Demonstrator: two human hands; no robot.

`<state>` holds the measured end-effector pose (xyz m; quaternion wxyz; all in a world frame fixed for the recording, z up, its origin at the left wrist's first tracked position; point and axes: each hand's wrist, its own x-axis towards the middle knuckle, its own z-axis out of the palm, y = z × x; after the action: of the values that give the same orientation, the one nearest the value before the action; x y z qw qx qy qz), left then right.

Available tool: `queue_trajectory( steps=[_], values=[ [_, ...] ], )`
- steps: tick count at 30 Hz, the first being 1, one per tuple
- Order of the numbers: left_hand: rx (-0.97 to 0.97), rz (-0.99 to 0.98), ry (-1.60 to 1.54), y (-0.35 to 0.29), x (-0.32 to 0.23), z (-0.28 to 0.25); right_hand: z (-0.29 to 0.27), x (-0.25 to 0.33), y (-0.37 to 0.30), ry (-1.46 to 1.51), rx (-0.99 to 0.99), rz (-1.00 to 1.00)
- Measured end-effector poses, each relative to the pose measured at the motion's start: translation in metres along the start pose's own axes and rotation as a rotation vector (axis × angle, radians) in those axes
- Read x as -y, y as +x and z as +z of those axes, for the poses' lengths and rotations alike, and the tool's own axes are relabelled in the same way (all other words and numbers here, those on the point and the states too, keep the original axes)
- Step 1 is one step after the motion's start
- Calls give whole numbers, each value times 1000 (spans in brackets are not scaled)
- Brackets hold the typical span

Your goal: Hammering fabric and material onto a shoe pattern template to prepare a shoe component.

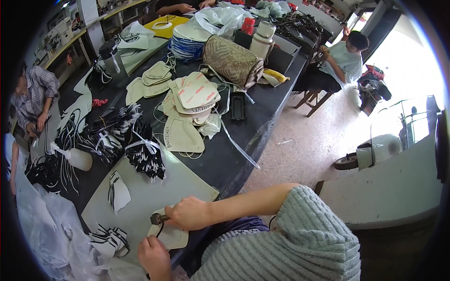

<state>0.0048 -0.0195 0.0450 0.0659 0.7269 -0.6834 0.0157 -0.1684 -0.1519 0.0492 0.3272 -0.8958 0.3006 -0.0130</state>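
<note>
My right hand (190,213) is closed around the short handle of a hammer. The hammer's metal head (157,218) is just over a cream flat pattern piece (177,239) at the near edge of the pale board. A thin black strip (161,229) curves across that piece, from beside the hammer head to the fingers of my left hand (153,257). Those fingers are pinched on the strip's near end; their tips are partly hidden. Left of my hands, white cut pieces with black edging (110,241) lie in a fanned stack, and another white piece (119,192) lies farther up the board.
Bundles of black-and-white strips (143,150), a white squeeze bottle (79,159) and stacked cream patterns (183,133) stand beyond the board (183,175). Clear plastic (47,234) covers the left edge. One person (35,93) works at left, another (344,61) sits at right.
</note>
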Motion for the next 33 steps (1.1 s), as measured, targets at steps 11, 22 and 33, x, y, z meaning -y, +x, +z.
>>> queue_trajectory(
  steps=[11,22,33],
  values=[
    [-70,-105,-257,-13,19,7,-3,24,4,-51,45,-94],
    [-286,-180,-317,-14,17,21,-5,22,13,-160,122,-190],
    [-356,-55,-351,-40,14,24,-8,25,16,-152,127,-176]
  ],
)
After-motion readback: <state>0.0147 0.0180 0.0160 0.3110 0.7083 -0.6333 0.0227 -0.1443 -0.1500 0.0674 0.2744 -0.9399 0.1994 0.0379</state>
